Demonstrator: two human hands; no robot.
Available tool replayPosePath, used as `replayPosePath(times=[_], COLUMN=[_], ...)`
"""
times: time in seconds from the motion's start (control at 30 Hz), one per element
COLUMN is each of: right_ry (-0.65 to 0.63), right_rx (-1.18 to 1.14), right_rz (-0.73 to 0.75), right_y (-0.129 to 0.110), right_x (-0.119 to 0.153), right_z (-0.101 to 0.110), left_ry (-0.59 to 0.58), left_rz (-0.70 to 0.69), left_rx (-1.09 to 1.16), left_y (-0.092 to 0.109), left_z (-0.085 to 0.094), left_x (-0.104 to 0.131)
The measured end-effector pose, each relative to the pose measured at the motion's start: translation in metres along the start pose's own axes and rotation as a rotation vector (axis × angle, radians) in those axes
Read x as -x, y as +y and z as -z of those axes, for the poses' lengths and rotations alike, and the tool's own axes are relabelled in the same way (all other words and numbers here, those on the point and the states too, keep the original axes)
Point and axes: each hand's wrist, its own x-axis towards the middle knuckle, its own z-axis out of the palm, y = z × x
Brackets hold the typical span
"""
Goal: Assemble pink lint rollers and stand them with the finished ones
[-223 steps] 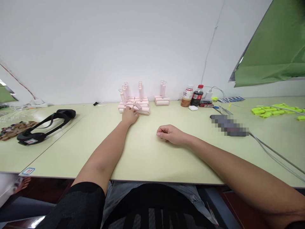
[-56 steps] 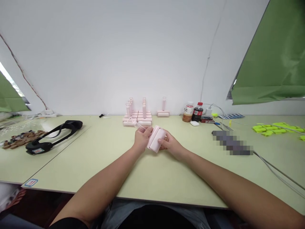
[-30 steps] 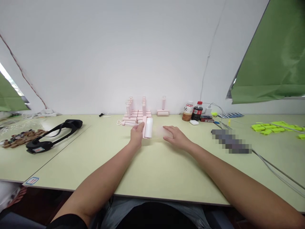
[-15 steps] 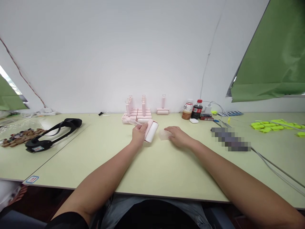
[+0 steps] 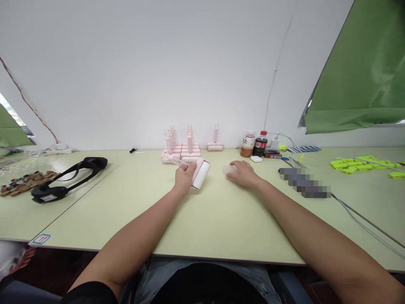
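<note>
My left hand (image 5: 184, 179) is closed round a pink lint roller (image 5: 201, 174), whose white roll faces right and whose handle points up to the left. To the right, my right hand (image 5: 244, 173) has its fingers curled over a translucent cover (image 5: 229, 170) at the tabletop. Behind my left hand, several pink rollers (image 5: 190, 155) stand grouped with their handles up. One more pink roller (image 5: 215, 147) stands apart, near the wall.
Two drink bottles (image 5: 247, 145) and a white case (image 5: 256, 159) are at the back right. Yellow-green pieces (image 5: 360, 164) and cables lie farther right. A black headset (image 5: 68, 181) and brown pieces (image 5: 28, 182) lie left. A person's hand (image 5: 27, 258) shows at lower left.
My right hand has moved right with the translucent cover, away from the roller. My left hand holds the roller almost as before. The view has shifted slightly.
</note>
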Motion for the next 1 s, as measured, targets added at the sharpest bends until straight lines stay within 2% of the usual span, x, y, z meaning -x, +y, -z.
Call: replayPosePath(times=[0.17, 0.4, 0.6, 1.0], right_ry=[0.053, 0.08, 0.115, 0.078], right_rx=[-0.01, -0.016, 0.05, 0.033], right_rz=[-0.065, -0.07, -0.127, -0.106], right_y=[-0.0011, -0.0025, -0.002, -0.0079], right_x=[-0.0005, -0.0013, -0.0033, -0.0003], right_z=[-0.0008, -0.003, -0.0053, -0.0025], left_ry=[-0.005, -0.005, -0.012, -0.13], left_rz=[0.002, -0.025, -0.048, -0.123], left_rx=[0.007, -0.032, -0.031, -0.113], left_y=[0.0022, 0.0022, 0.0012, -0.0067], left_z=[-0.0007, -0.0006, 0.0001, 0.0017], left_x=[0.0021, 0.0036, 0.0034, 0.004])
